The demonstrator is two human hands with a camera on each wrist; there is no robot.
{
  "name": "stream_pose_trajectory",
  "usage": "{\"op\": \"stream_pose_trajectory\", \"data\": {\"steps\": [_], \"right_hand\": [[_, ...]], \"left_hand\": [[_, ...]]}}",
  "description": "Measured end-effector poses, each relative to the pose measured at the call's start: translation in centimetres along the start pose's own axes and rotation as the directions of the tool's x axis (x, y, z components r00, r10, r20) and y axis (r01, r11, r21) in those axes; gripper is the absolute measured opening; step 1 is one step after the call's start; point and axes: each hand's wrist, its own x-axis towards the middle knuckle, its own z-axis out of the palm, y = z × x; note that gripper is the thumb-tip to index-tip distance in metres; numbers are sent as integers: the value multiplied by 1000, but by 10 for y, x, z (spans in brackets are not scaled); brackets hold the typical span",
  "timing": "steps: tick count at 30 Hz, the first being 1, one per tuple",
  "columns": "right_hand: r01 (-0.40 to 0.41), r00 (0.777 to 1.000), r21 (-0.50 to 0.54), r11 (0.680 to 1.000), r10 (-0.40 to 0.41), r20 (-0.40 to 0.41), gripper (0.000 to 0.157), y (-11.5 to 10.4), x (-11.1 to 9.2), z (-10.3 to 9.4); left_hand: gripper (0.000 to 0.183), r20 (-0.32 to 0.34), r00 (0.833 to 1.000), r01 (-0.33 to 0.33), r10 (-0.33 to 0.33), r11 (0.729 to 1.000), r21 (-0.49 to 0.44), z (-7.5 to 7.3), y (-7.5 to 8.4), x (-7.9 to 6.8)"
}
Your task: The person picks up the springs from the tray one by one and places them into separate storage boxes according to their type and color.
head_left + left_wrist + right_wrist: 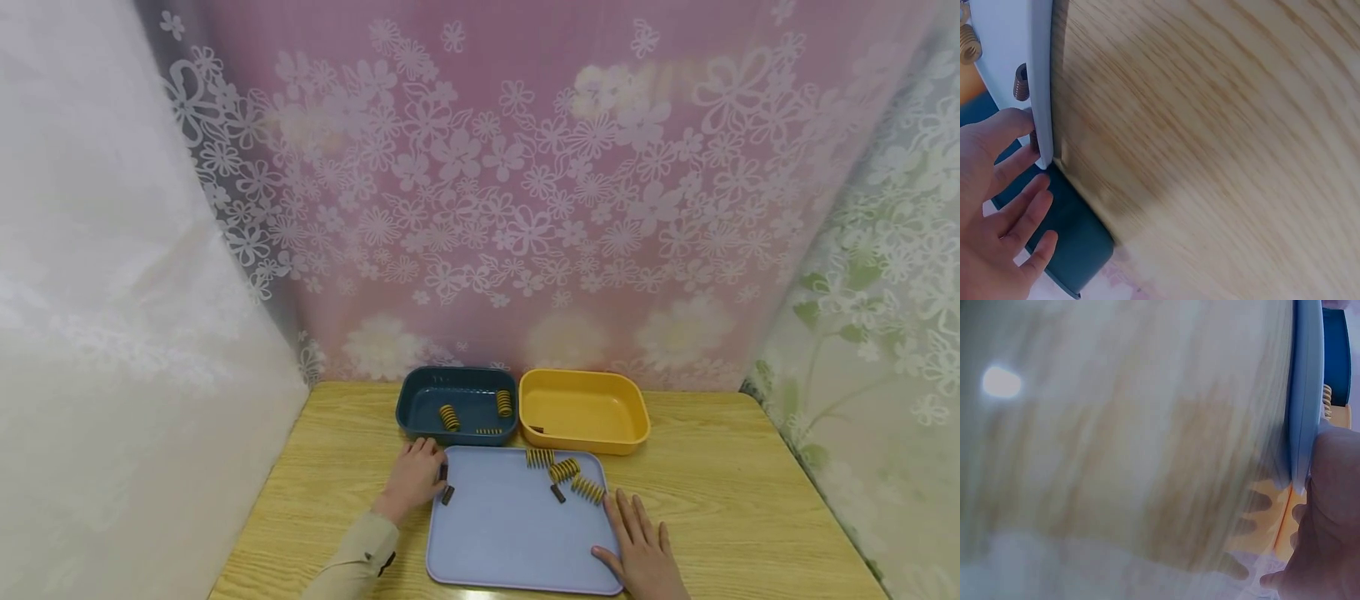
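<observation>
My left hand (414, 477) is at the upper left edge of a pale blue tray (517, 546). Its thumb and index finger pinch a small dark brown spring (1034, 141), partly hidden by the fingers; the other fingers spread over the tray's corner. A second dark spring (447, 496) lies just below it on the tray. My right hand (641, 554) rests with straight fingers along the tray's right edge, thumb over the rim. Near that hand lie several yellow-and-black springs (564, 471) and another small dark spring (558, 493).
Behind the tray, a dark blue bin (420, 435) holds three yellow-and-black springs (449, 417). Beside it stands a yellow bin (585, 408) with one small dark spring (537, 429) inside. Everything is on a wood-grain table (720, 492), with a flowered pink curtain (525, 192) behind.
</observation>
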Motion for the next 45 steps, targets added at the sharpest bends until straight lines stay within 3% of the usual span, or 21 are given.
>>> {"op": "stream_pose_trajectory", "data": {"steps": [11, 21, 30, 36, 45], "right_hand": [[-20, 999, 1, 1000, 20, 41, 83, 5, 1, -2], [-50, 995, 13, 999, 49, 92, 85, 9, 2, -3], [-47, 996, 18, 999, 45, 80, 84, 9, 2, -4], [-37, 998, 16, 999, 36, 60, 84, 9, 2, -3], [-16, 999, 30, 999, 15, 41, 82, 6, 0, 3]], "left_hand": [[33, -100, 995, -14, 20, 998, 58, -4, 11, 15], [32, -243, 961, -110, 132, 989, 102, -18, 18, 43], [37, -239, 955, -148, 176, 980, 129, -35, 37, 76], [42, -207, 964, -144, 169, 981, 129, -43, 56, 99], [44, -122, 980, -145, 156, 985, 94, -39, 86, 130]]}}
